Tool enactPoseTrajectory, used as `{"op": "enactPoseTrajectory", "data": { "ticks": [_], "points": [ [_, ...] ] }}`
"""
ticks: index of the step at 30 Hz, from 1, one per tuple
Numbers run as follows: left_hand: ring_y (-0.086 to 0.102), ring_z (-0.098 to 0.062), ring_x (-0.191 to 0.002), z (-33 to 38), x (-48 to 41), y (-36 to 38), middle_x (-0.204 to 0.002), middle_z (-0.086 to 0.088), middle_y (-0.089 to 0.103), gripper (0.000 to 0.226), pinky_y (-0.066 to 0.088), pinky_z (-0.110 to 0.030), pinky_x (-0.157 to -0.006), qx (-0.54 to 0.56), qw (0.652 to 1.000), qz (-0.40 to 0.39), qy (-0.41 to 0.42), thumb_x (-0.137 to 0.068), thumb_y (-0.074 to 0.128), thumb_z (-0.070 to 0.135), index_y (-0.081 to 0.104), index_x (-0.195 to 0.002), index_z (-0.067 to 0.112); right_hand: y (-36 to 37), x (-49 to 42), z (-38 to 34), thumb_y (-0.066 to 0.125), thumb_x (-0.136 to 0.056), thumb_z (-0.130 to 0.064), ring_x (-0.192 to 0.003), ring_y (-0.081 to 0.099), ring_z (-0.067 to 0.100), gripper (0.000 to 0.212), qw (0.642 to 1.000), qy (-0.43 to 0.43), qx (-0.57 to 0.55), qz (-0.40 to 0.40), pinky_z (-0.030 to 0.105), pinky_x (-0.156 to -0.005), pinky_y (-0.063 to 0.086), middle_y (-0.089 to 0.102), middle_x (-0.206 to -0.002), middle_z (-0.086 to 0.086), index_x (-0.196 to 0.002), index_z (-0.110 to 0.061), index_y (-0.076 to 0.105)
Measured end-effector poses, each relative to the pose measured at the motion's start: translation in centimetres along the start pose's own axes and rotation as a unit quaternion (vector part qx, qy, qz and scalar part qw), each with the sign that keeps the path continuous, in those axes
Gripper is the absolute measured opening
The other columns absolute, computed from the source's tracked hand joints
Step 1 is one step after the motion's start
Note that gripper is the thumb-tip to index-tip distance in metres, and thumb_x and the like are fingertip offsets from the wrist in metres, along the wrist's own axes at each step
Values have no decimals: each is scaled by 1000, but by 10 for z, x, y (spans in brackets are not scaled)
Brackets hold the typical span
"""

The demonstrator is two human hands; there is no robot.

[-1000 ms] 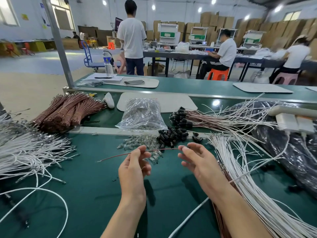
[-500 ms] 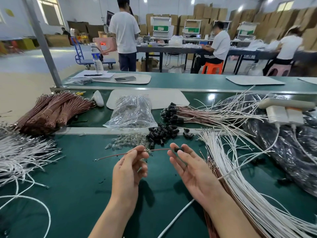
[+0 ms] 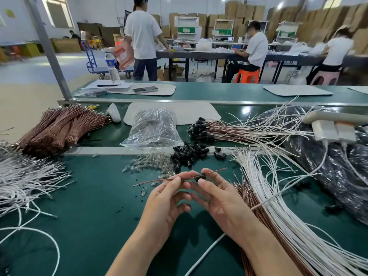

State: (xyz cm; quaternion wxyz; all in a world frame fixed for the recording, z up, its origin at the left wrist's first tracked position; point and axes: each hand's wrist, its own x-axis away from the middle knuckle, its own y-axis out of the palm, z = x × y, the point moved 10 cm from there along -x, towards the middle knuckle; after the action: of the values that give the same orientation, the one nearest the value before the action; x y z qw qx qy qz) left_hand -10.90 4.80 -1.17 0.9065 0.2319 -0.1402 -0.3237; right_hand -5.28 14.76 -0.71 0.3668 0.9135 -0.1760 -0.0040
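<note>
Over the green table (image 3: 83,200) my left hand (image 3: 169,198) pinches a thin reddish-brown wire (image 3: 155,180) between thumb and fingertips. My right hand (image 3: 221,196) pinches a small black cap (image 3: 199,177) that sits on that wire, with the wire's end sticking out to the right past it. Just beyond the hands lie a pile of loose black caps (image 3: 188,153) and a scatter of small clear glass bulbs (image 3: 147,164).
White wires (image 3: 278,212) fan out on the right and more white wires (image 3: 25,176) lie on the left. Brown wire bundles (image 3: 59,128), a clear bag (image 3: 154,128), capped wires (image 3: 229,130) and a black bag (image 3: 338,172) lie behind. People work at far tables.
The black cap has slid leftward along the wire, so the wire's right end now pokes out beyond it. Both hands have come closer together.
</note>
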Motion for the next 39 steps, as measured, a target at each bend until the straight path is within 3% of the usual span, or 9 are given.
{"op": "enactPoseTrajectory", "data": {
  "ticks": [5,8,14,18,22,27,31,34,39],
  "points": [
    [60,-13,-56,1,-1,-23,-81,-3,70,25,48,-25,-45,55,992,114,-4,-94,62,31,72,-109,14,-12,0,-14,67,-79,-5,-92,75,23,30,998,-42,-5,38,28,-70,61,73,-119,12,-106,-16,63],
    [61,-10,-53,5,0,-35,-79,-2,72,13,50,-23,-45,95,983,158,6,-97,61,25,68,-99,14,-18,-1,-20,67,-79,-4,-94,76,24,30,997,-53,-26,53,29,-70,61,73,-120,12,-107,-16,64],
    [65,-13,-63,6,2,-13,-87,-7,73,25,53,-24,-52,-4,997,74,29,-78,71,30,75,-96,13,-4,-4,-6,71,-79,-6,-99,74,28,33,999,-33,16,4,31,-74,60,72,-122,14,-110,-13,63],
    [63,-13,-61,6,1,-22,-85,-7,72,30,52,-24,-51,16,994,100,39,-78,70,27,70,-104,10,-3,-2,-11,71,-78,-8,-97,74,27,34,998,-50,33,10,31,-77,61,73,-120,13,-110,-14,62],
    [64,-12,-61,4,1,-23,-86,-8,73,20,52,-24,-51,10,994,96,47,-77,71,23,75,-93,12,-9,2,-19,72,-77,-11,-98,74,26,36,997,-60,45,15,31,-80,61,73,-120,13,-112,-14,61],
    [66,-9,-73,9,6,-5,-96,-3,77,27,54,-22,-59,-133,987,39,83,-75,73,35,79,-99,23,-3,0,-12,69,-89,-5,-101,73,24,24,991,-64,116,-3,31,-83,59,75,-115,12,-111,-13,64],
    [66,-15,-71,9,11,-8,-89,-3,74,29,55,-24,-58,-176,978,74,85,-82,67,34,74,-105,17,-25,12,-57,63,-96,-3,-102,72,20,21,952,-191,204,122,29,-87,57,77,-106,3,-111,-17,64],
    [67,-15,-69,7,9,5,-84,0,73,13,55,-25,-59,-262,958,68,97,-95,61,28,70,-103,23,-53,34,-98,65,-95,-5,-99,71,10,22,903,-300,200,236,23,-87,56,76,-102,-5,-109,-22,65],
    [64,-4,-76,7,-23,83,-85,16,69,16,52,-20,-69,-480,865,-31,144,-103,52,37,65,-95,34,-108,63,-126,62,-95,-2,-90,70,11,24,846,-365,63,384,24,-85,55,73,-97,2,-105,-24,62]
  ]
}}
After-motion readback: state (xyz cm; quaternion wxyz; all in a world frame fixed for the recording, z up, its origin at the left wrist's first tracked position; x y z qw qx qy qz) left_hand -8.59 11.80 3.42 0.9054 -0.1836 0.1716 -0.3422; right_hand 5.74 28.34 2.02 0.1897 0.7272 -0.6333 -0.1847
